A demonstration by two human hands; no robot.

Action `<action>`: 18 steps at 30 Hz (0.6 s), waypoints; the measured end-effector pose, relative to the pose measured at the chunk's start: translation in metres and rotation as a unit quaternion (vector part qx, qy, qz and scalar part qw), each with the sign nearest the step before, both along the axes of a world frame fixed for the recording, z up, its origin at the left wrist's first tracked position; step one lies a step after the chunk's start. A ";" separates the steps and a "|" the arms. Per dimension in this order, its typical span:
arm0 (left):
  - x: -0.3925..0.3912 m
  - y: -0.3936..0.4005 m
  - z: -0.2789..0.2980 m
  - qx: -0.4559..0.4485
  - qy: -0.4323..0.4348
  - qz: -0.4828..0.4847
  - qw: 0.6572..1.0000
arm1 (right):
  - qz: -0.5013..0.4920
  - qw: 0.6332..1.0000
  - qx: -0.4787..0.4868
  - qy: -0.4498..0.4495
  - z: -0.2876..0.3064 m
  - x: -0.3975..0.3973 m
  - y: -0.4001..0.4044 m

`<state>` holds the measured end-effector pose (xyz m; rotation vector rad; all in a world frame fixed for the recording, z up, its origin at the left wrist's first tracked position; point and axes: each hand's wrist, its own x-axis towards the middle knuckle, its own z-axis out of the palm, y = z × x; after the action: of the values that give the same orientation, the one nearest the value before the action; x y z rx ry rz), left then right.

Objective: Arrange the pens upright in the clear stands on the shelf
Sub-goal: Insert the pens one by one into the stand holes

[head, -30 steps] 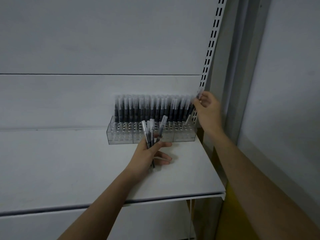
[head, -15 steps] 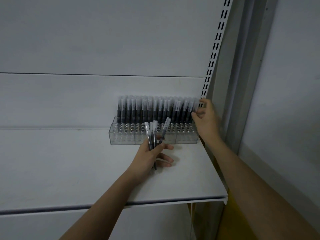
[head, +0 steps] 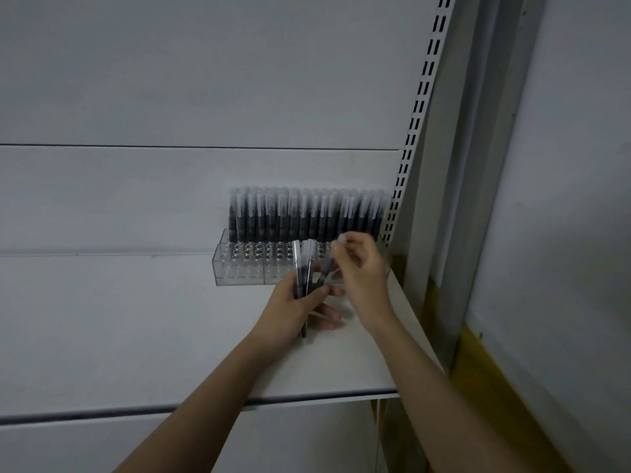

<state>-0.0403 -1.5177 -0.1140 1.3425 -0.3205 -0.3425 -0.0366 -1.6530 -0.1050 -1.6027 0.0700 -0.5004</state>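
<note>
Gripping a bundle of pens [head: 302, 274] in our left hand [head: 290, 312], we pinch one pen's cap [head: 340, 238] with our right hand [head: 362, 274]. Both sit before the clear stand [head: 239, 268] on the shelf [head: 136, 336].

You've got a slotted upright [head: 420, 107] right of the back panel [head: 205, 80] (yellow strip [head: 491, 380] lower right)
</note>
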 end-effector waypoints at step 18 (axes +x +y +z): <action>-0.001 -0.004 -0.007 0.061 -0.040 0.021 0.997 | -0.007 0.997 0.071 0.004 -0.016 -0.006 0.002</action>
<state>-0.0416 -1.5218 -0.1211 1.4828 -0.3420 -0.2777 -0.0429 -1.6506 -0.1209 -1.4655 0.1203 -0.4893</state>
